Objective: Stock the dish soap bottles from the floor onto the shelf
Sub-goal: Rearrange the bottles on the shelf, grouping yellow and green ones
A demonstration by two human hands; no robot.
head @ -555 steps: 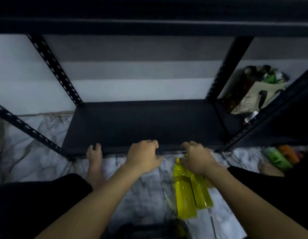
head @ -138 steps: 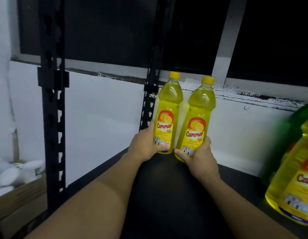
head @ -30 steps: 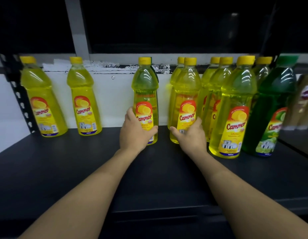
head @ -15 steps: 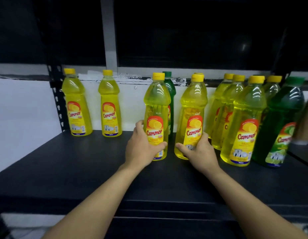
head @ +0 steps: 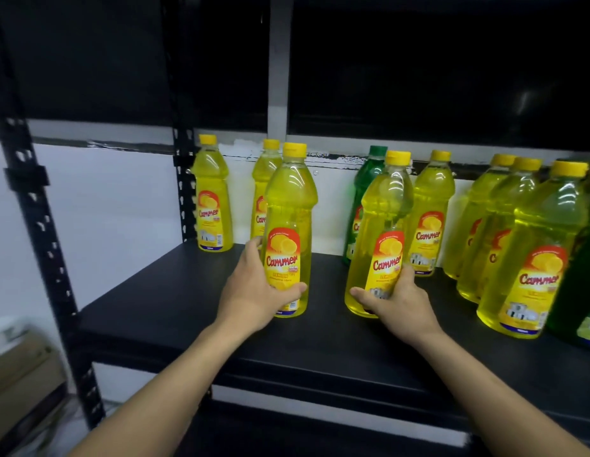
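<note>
Left hand (head: pixel 254 291) clamped on the upright left bottle (head: pixel 290 206), right hand (head: pixel 399 305) on the tilted right bottle (head: pixel 382 225), both mid-frame on the shelf (head: pixel 175 311): I'd level the right base, then slide both back beside the rear bottles (head: pixel 430 206).

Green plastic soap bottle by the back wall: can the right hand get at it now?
Probably not directly. The right hand grips a yellow plastic soap bottle that stands in front of the green plastic soap bottle, covering part of it.
</note>
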